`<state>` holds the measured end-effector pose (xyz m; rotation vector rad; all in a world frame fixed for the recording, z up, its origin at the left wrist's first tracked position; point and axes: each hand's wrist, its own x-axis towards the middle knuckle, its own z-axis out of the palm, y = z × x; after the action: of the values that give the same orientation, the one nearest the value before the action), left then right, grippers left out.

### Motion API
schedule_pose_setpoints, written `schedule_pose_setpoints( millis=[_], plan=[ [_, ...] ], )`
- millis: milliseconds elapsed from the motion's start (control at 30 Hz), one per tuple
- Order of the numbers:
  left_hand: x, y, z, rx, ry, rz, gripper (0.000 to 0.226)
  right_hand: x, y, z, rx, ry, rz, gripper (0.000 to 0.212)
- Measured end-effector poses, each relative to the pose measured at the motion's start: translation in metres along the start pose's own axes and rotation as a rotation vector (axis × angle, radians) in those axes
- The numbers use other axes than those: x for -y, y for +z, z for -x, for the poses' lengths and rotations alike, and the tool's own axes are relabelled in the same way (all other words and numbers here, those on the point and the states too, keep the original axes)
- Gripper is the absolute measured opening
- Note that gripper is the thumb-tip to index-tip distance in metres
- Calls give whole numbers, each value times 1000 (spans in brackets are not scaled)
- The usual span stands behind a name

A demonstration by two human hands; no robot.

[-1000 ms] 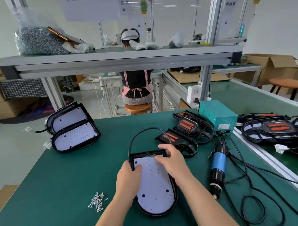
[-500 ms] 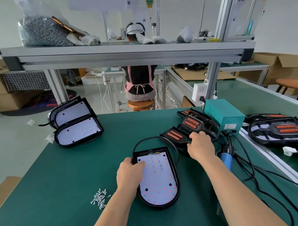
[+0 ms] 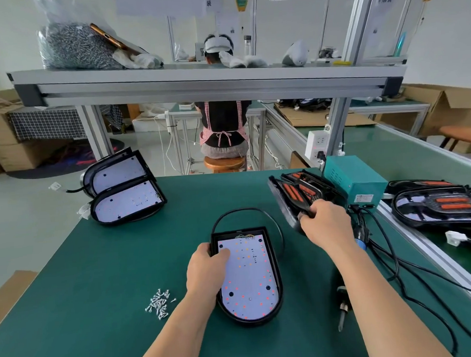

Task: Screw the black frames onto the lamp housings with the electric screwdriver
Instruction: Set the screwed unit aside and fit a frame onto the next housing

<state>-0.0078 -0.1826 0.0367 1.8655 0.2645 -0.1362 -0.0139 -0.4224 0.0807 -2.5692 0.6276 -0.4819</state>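
Left hand [image 3: 206, 271]: grips the left edge of the lamp housing [image 3: 249, 280]. Right hand [image 3: 325, 223]: fingers curled round a black frame [image 3: 290, 200], tilted, beyond and right of the lamp housing. Lamp housing's long axis: runs away from the person, rounded end nearest. Electric screwdriver [image 3: 342, 300]: lying just right of it.

The green bench top [image 3: 99, 292] carries a lamp housing [image 3: 249, 280] near centre, loose screws [image 3: 159, 303] left of it, an electric screwdriver [image 3: 342, 300] right of it, two further lamp housings [image 3: 124, 188] far left, and black frames [image 3: 297, 194] beside a teal power box [image 3: 356, 178] far right.
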Motion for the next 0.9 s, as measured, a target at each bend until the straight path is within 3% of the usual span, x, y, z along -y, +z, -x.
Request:
schedule_pose_setpoints(
  millis=[200,300,500,567,767,900],
  plan=[
    [7,4,-4,-61,-9,89,12,19,-31,35,-79,-59,-194,15],
    [3,5,-3,-117,7,78,41,44,-26,77,-97,-176,-224,23],
    [3,3,4,-86,-23,249,94,62,12,134,50,-355,-36,28],
    [2,2,4,-74,-48,291,91,64,20,142,78,-407,20,23],
    [1,1,11,-15,8,241,49,64,24,141,150,-425,48,20],
    [4,-3,10,53,40,268,46,63,25,137,176,-414,20,16]
  ],
)
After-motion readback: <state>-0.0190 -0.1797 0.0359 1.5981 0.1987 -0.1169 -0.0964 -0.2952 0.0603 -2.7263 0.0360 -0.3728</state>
